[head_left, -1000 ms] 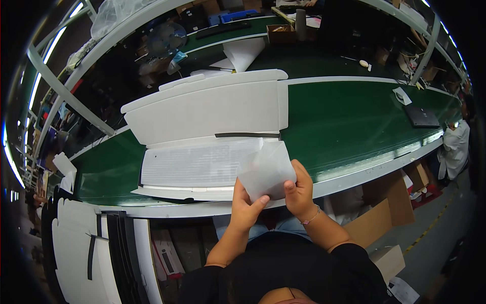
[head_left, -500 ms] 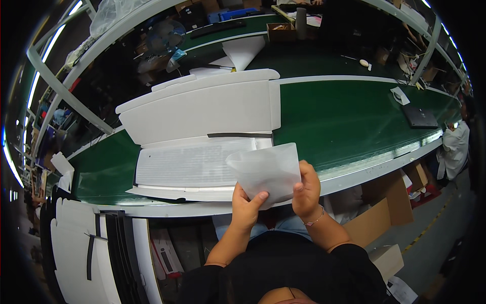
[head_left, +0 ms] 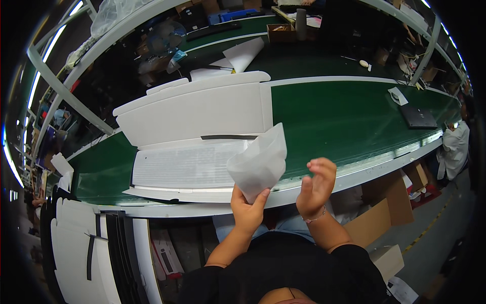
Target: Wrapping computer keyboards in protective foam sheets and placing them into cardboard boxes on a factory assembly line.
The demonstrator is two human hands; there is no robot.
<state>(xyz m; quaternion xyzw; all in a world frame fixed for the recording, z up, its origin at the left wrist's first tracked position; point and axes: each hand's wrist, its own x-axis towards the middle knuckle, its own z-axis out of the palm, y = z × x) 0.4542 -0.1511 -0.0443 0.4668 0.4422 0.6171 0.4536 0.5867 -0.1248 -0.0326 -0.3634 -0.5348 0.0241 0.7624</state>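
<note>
1. Left hand [head_left: 246,210]: thumb and fingers pinch the lower end of a translucent white wrapper [head_left: 258,164]; the grip is firm enough to keep it raised.
2. Right hand [head_left: 316,190]: free of any object, fingers loosely curled and thumb standing apart from them; it is near the wrapper's right side, not touching it. A thin bracelet [head_left: 316,217] is worn on that wrist.
3. Wrapper: located above the left hand, tilted with its upper corner to the right, creased and bulging (its inside cannot be made out). In view it overlaps the right end of the box; contact between the two cannot be confirmed.
4. Open white box [head_left: 192,114]: rests on the green bench [head_left: 329,121], its lid raised at the far side. A long item under translucent film [head_left: 182,167] lies in the base.
5. Black strip [head_left: 229,137]: lies along the fold between lid and base, toward the right.
6. Bench, far right: a flat black object [head_left: 419,117], with a piece of white paper [head_left: 398,96] just beside it.
</note>
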